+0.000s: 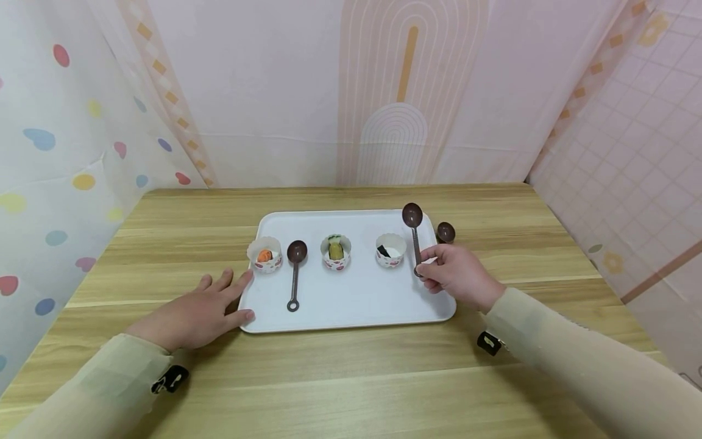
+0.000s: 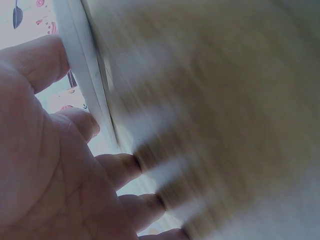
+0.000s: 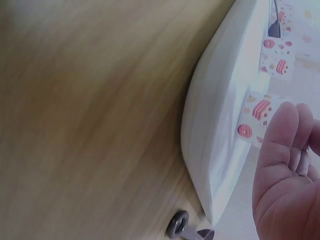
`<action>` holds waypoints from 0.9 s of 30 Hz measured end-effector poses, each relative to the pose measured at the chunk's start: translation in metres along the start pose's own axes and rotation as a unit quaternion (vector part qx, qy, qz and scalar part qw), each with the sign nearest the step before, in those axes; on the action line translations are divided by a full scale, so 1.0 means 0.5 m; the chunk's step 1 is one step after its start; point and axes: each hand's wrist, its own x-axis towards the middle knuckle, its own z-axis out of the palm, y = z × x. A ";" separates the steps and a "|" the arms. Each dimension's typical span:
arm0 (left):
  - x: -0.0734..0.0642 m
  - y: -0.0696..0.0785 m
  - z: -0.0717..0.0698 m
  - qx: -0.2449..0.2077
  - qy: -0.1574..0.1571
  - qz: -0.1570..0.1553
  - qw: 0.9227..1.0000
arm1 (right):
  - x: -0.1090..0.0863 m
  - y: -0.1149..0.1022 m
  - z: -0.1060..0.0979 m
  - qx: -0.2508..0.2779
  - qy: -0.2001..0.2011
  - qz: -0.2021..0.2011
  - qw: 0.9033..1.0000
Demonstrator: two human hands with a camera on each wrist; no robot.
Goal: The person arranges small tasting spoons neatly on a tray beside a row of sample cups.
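Note:
My right hand (image 1: 457, 274) pinches the lower handle of a dark brown spoon (image 1: 412, 216) at the right end of the white tray (image 1: 356, 299). The spoon's bowl points toward the tray's far edge. My left hand (image 1: 197, 314) has its fingers spread, with thumb and fingertips at the tray's left edge. Between the left and middle cups, a second brown spoon (image 1: 297, 252) lies on the tray. A patterned paper cup (image 1: 276, 263) at left holds an orange piece (image 1: 264, 255). The middle cup (image 1: 336, 265) contains a green-yellow piece, the right cup (image 1: 390, 262) a black-and-white one.
Beyond the tray's right edge lies another brown spoon (image 1: 446, 231), partly hidden by the right hand; its ringed handle end (image 3: 177, 223) shows in the right wrist view. The wooden table (image 1: 351, 378) meets patterned cloth (image 1: 263, 91) at the back and sides.

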 end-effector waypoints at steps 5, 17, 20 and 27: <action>-0.001 0.001 -0.001 -0.001 -0.001 0.000 1.000 | 0.002 -0.005 0.012 0.008 -0.008 0.006 1.000; 0.000 0.002 -0.002 -0.001 -0.002 -0.002 1.000 | 0.007 -0.014 0.036 0.031 -0.031 0.004 0.999; 0.001 0.001 -0.001 -0.003 -0.003 -0.004 1.000 | 0.008 -0.014 0.042 0.039 -0.038 0.001 0.999; 0.002 0.001 0.000 -0.004 -0.004 -0.007 1.000 | 0.013 -0.019 0.058 0.055 -0.054 0.006 0.997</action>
